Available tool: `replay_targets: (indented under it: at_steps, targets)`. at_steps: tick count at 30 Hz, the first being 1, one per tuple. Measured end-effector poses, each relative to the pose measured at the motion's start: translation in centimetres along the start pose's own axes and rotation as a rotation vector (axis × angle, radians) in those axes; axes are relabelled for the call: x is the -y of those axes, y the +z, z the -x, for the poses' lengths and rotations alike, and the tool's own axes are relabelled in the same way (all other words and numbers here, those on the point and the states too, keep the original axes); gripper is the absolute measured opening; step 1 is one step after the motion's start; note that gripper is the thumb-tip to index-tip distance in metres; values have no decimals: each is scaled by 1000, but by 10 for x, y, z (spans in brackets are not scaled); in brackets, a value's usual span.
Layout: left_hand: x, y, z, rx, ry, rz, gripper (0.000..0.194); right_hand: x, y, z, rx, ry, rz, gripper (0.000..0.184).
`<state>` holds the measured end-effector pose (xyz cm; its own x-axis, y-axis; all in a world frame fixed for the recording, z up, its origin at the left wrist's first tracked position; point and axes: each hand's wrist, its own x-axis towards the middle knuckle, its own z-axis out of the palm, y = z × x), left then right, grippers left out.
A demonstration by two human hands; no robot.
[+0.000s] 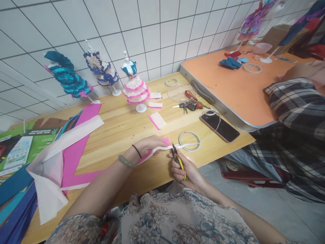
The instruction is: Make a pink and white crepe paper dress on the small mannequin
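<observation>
My left hand point(148, 145) pinches the end of a long pink strip point(89, 178) with a white layer along it. A narrow white tape point(188, 146) runs along the strip's edge and out to the right, to a tape roll point(180, 138) lying on the table. In my right hand point(190, 172) is a pair of yellow-handled thread snips point(181, 164), its dark blades at the tape just right of my left hand. Whether the blades have cut through cannot be made out. Three small pink-edged white pieces, one a larger folded piece point(157, 120), lie beyond my hands.
Three small dress forms stand along the wall, the nearest in a pink-trimmed white dress point(136, 88). Keys point(189, 105) and a phone point(219, 126) lie to the right. Coloured sheets point(19, 200) pile up at left. Another person's plaid sleeve point(301, 101) rests by the orange table point(243, 89).
</observation>
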<state>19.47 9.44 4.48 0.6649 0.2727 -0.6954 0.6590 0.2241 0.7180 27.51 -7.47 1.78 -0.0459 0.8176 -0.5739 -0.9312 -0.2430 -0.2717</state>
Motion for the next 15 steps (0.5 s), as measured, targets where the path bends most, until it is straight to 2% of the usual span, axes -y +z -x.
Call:
replay_targets:
  at_steps: [6,15]
  targets:
    - [5,-2,-3,11,45,-24,32,0,0,-1,-11,-15,46,31]
    - [5,-2,-2,12,13,26,28,0,3,0,-39,-37,98,31]
